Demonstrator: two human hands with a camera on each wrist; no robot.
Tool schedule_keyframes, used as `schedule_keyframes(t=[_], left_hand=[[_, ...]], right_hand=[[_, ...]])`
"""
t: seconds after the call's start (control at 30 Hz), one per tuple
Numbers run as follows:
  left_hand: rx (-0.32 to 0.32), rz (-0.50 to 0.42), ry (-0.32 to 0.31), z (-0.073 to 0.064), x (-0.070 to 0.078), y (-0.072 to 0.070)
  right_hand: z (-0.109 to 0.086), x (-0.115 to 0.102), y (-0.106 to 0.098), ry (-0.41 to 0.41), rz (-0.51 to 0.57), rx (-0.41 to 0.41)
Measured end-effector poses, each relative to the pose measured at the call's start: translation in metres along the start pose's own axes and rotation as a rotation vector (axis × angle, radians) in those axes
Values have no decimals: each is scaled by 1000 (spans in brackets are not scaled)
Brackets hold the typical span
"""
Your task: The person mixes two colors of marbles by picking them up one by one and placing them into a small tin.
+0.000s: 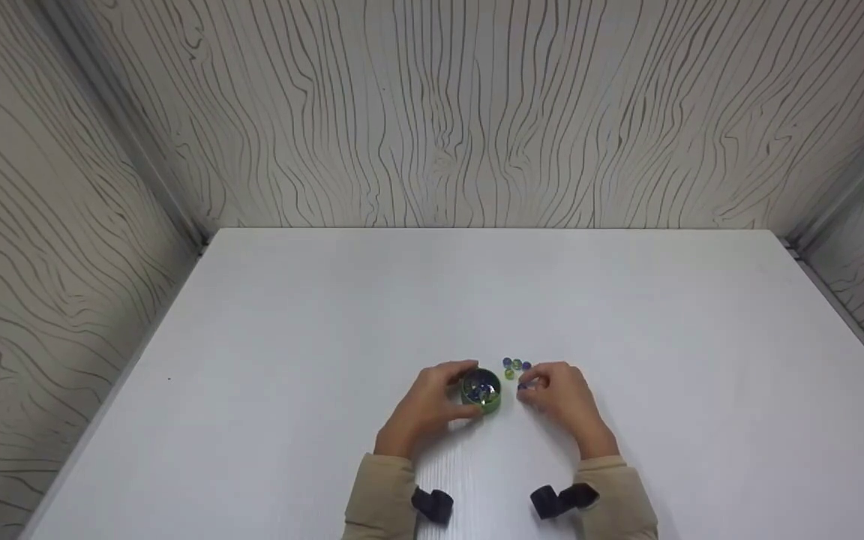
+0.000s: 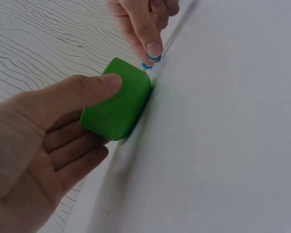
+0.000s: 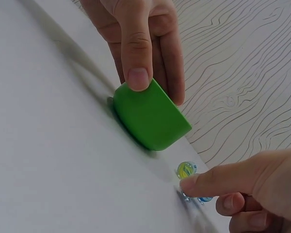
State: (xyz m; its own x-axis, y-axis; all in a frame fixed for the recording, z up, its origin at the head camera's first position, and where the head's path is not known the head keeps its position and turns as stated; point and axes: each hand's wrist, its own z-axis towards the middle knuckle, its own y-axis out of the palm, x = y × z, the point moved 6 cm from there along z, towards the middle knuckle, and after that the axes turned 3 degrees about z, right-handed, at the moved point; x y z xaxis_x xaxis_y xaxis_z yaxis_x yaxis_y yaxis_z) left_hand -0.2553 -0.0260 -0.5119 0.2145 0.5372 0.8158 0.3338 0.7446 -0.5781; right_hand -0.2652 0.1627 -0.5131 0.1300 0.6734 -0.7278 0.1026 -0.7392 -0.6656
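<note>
My left hand point(image 1: 426, 401) holds a small green cup point(image 1: 491, 408) standing on the white table, its thumb on the near wall and its fingers round the far side. Glass marbles point(image 1: 481, 391) lie inside the cup. Just right of it, my right hand point(image 1: 565, 396) pinches a blue marble point(image 1: 522, 386) between thumb and fingertips, low over the table. In the left wrist view this marble point(image 2: 154, 58) shows below the right thumb. A yellow-green marble point(image 3: 186, 169) sits beside the right fingertips in the right wrist view.
Several loose marbles point(image 1: 517, 364), blue and green, lie in a cluster beyond my right fingertips. The white tabletop point(image 1: 289, 337) runs to wood-grain panels point(image 1: 432, 112) at the back and sides. Black wrist mounts point(image 1: 436, 506) sit on both sleeves.
</note>
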Motion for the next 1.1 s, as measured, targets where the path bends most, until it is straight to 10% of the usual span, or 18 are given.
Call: schedule_keyframes(t=[1.1], left_hand=[[-4,-22,-21,0,0,1]], right_hand=[[-2,1,-1,-5,6,3]])
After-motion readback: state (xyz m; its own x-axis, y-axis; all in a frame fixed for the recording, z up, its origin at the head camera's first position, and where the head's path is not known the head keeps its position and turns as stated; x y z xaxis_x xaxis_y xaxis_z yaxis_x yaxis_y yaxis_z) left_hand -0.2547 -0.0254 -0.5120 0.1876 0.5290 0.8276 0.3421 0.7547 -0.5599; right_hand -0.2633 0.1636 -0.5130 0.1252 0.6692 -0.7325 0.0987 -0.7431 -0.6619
